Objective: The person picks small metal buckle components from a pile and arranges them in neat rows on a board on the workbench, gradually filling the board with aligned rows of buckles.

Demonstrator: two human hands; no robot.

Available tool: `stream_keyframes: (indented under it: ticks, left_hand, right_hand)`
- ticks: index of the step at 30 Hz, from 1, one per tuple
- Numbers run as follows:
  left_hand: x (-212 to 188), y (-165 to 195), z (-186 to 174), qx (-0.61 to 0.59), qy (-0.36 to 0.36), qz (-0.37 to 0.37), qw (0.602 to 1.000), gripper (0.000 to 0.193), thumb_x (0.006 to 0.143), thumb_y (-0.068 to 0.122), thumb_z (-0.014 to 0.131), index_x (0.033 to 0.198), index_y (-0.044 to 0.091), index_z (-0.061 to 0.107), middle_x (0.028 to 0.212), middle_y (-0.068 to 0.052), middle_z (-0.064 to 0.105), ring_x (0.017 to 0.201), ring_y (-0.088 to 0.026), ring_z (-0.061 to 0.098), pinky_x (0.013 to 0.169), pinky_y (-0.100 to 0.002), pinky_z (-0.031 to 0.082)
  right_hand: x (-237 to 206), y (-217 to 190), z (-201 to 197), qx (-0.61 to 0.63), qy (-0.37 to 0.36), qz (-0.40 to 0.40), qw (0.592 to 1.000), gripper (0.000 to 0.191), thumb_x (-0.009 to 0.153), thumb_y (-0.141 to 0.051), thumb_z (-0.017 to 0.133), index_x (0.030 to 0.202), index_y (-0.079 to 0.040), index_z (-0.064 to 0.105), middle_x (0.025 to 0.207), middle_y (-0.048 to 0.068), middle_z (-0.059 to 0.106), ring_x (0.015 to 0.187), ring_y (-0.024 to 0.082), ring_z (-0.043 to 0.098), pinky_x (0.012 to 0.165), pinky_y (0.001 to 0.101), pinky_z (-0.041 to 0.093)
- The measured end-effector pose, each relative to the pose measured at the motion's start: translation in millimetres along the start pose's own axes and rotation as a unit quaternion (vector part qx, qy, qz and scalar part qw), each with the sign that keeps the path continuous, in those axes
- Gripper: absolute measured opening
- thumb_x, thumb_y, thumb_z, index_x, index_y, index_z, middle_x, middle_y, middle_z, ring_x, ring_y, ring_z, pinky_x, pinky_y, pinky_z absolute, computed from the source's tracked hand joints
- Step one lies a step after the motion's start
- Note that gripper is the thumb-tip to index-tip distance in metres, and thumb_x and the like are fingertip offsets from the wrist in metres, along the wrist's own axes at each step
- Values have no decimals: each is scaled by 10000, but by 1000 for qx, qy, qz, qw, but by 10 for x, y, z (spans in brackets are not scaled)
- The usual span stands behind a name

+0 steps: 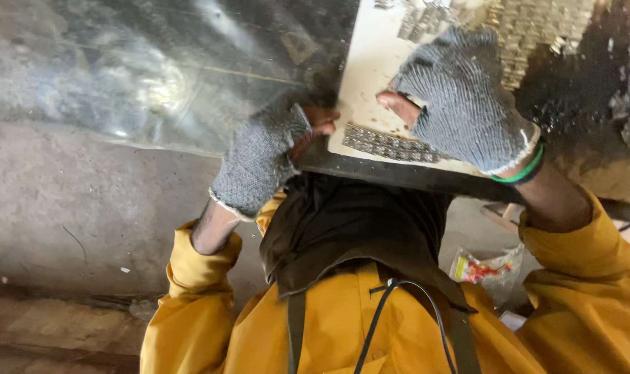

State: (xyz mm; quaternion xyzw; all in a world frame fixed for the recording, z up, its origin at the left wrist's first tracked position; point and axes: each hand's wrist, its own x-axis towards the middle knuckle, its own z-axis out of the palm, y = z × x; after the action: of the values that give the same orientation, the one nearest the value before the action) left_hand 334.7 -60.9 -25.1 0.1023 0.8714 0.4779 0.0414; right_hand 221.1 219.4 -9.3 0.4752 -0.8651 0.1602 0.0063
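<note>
Grey-gloved, our left hand clamps the pale board's edge while our right hand pinches beside the metal chain strip, which could slide off if we tilt.

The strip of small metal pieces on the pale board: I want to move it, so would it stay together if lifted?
The strip of small metal pieces looks segmented, so probably floppy. Similar pieces lie heaped, so bits may scatter. Its shine hints it is slippery.
</note>
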Motion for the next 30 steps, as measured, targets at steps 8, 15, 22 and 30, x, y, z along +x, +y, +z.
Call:
stream_keyframes:
  ticks: [8, 15, 22, 30]
  left_hand:
    - [-85, -25, -34, -93, -4, 11, 996, 164, 975, 134, 757, 1121, 63, 736, 1048, -92, 745, 930, -238, 749, 823, -344, 598]
    - [28, -85, -54, -138, -32, 23, 990, 134, 980, 169, 778, 1066, 74, 737, 992, -87, 758, 903, -220, 759, 806, -344, 601]
    - [5, -87, -8, -121, 8, -6, 993, 231, 947, 227, 816, 1001, 56, 671, 901, -84, 725, 818, -216, 736, 741, -345, 582]
    - [-42, 46, -23, -85, 39, -12, 996, 265, 939, 262, 824, 1019, 65, 665, 915, -70, 730, 804, -203, 724, 734, -326, 574]
  right_hand:
    - [207, -110, 59, -22, -36, -25, 999, 274, 1093, -401, 765, 932, -181, 795, 888, 7, 693, 921, 191, 559, 1012, 437, 364]
    - [365, -369, 209, 19, -58, -33, 998, 325, 1042, -388, 725, 856, -123, 750, 887, 55, 668, 942, 272, 587, 909, 485, 394]
    - [400, -418, 116, 56, -98, -52, 992, 289, 993, -370, 724, 842, -124, 747, 875, 52, 661, 935, 289, 588, 893, 491, 394]
    - [101, -124, -131, -27, -50, -21, 998, 164, 1032, -334, 756, 999, -175, 783, 1009, 8, 711, 1001, 186, 580, 1021, 424, 402]
